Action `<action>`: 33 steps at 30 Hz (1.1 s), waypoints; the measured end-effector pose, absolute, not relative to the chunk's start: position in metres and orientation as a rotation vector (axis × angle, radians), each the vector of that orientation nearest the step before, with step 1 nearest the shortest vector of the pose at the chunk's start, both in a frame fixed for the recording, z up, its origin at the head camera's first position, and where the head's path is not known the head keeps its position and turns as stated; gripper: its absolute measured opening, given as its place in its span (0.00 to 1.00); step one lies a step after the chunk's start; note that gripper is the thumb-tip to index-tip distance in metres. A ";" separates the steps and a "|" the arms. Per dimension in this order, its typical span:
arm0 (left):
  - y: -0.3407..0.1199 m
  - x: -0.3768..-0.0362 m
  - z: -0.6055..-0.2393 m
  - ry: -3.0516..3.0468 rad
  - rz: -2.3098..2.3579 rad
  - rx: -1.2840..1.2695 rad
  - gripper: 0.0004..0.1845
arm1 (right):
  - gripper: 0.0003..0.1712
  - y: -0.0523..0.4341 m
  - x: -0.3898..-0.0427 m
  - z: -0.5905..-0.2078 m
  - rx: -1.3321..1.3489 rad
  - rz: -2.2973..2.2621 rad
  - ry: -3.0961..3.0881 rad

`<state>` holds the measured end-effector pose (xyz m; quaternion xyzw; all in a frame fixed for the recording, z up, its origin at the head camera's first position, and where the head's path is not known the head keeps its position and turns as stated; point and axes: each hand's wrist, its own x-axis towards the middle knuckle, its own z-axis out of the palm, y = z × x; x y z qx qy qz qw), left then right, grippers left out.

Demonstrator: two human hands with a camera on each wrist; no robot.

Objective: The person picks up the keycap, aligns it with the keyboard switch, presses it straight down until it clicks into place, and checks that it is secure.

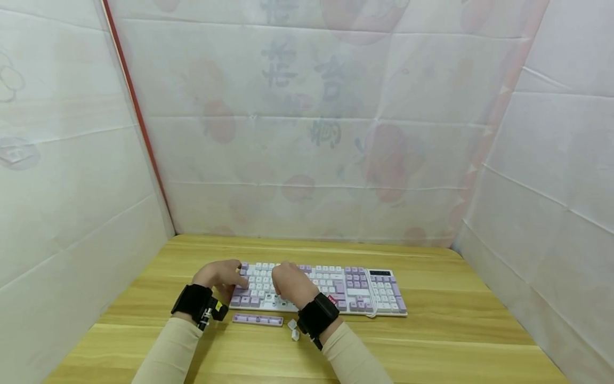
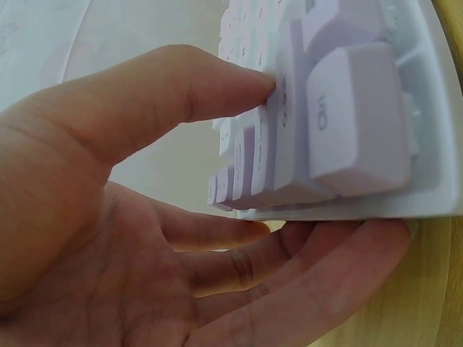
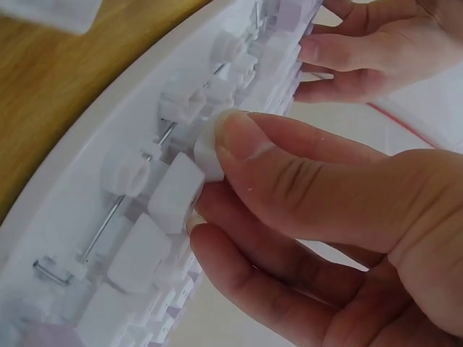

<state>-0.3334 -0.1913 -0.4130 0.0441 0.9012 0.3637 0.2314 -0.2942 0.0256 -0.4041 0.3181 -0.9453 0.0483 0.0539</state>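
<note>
Left hand clamped the left end of the white-and-lilac full-size plastic keyboard: thumb pressed on top of the edge keys, fingers curled under the case. The keyboard sat flat on the light wooden table, mid-table, hands over its left half.

Right hand pinched a small white keycap between thumb and fingertips, right at the bottom row where the spacebar was off; the bare white stabiliser stems and metal wire showed there.

My read on doing this step well:
- keep the left-hand clamp firm so the board didn't shift
- move the cap straight along its stem axis, no sideways rocking; those stems looked easy to snap
- keep fingers clear of the stabiliser wire, it could pop out of its clips
- grip low on the cap's sides, not the top edge

Counts:
- keyboards: 1
- hands: 2, each with a black wrist strap
- loose long lilac key bar on the table in front of the keyboard: 1
- small white plastic puller-like tool beside it: 1, too small to identify for sure
- keycaps in the pinch: 1
</note>
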 end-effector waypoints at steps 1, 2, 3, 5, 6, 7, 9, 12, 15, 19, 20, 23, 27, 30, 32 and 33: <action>-0.191 -0.333 -0.413 2.477 1.002 0.119 0.40 | 0.19 0.026 -0.295 -0.405 0.973 0.149 -2.866; -0.191 -0.333 -0.412 2.477 1.004 0.119 0.39 | 0.19 0.026 -0.295 -0.405 0.976 0.156 -2.868; -0.191 -0.332 -0.412 2.473 1.012 0.116 0.39 | 0.18 0.027 -0.296 -0.405 0.979 0.175 -2.874; -0.191 -0.332 -0.412 2.470 1.018 0.122 0.39 | 0.18 0.029 -0.298 -0.406 0.980 0.256 -2.899; -0.192 -0.332 -0.412 2.470 1.018 0.128 0.39 | 0.17 0.031 -0.299 -0.406 0.977 0.312 -2.909; -0.192 -0.332 -0.412 2.468 1.028 0.119 0.40 | 0.18 0.033 -0.300 -0.407 0.980 0.364 -2.918; -0.193 -0.331 -0.413 2.470 1.028 0.117 0.39 | 0.19 0.035 -0.302 -0.408 1.003 0.426 -2.920; -0.195 -0.331 -0.413 2.476 1.025 0.113 0.39 | 0.20 0.035 -0.302 -0.408 1.029 0.443 -2.914; -0.194 -0.330 -0.412 2.474 1.030 0.111 0.38 | 0.25 0.034 -0.299 -0.406 1.036 0.413 -2.917; -0.192 -0.329 -0.411 2.460 1.036 0.110 0.39 | 0.23 0.037 -0.299 -0.402 1.073 0.445 -2.928; -0.192 -0.329 -0.410 2.455 1.041 0.108 0.39 | 0.19 0.039 -0.299 -0.400 1.088 0.449 -2.930; -0.192 -0.332 -0.410 2.450 1.035 0.120 0.39 | 0.11 0.042 -0.301 -0.395 1.104 0.449 -2.936; -0.192 -0.333 -0.410 2.454 1.039 0.122 0.39 | 0.07 0.043 -0.299 -0.389 1.041 0.408 -2.927; -0.192 -0.332 -0.411 2.455 1.042 0.121 0.39 | 0.06 0.042 -0.299 -0.389 0.954 0.342 -2.915; -0.193 -0.331 -0.412 2.454 1.040 0.122 0.39 | 0.11 0.042 -0.300 -0.393 0.894 0.289 -2.912; -0.193 -0.331 -0.413 2.455 1.037 0.125 0.39 | 0.13 0.041 -0.300 -0.395 0.870 0.263 -2.910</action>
